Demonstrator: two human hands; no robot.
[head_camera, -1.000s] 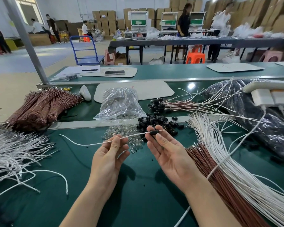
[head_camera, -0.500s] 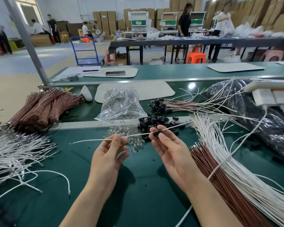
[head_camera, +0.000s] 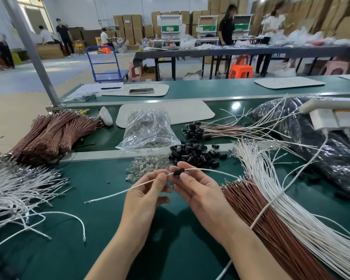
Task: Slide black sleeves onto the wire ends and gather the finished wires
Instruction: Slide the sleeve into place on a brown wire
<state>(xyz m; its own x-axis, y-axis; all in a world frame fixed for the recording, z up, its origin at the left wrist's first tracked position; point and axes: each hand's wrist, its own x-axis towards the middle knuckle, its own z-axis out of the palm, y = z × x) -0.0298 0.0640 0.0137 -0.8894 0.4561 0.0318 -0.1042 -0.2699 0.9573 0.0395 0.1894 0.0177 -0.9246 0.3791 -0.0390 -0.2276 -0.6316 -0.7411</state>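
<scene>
Hiding part of sleeve (head_camera: 178,172): right hand (head_camera: 198,188)

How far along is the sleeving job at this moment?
Done: a small batch of sleeved wires lies beyond the rail. In hand: the left hand pinches a white wire while the right hand holds a black sleeve threaded on it. Left: a pile of loose sleeves and large fans of bare white wires; most remains.

Green bench (head_camera: 113,229) under wire bundles (head_camera: 303,215), black sleeves (head_camera: 194,152), clear bag (head_camera: 148,130)
</scene>
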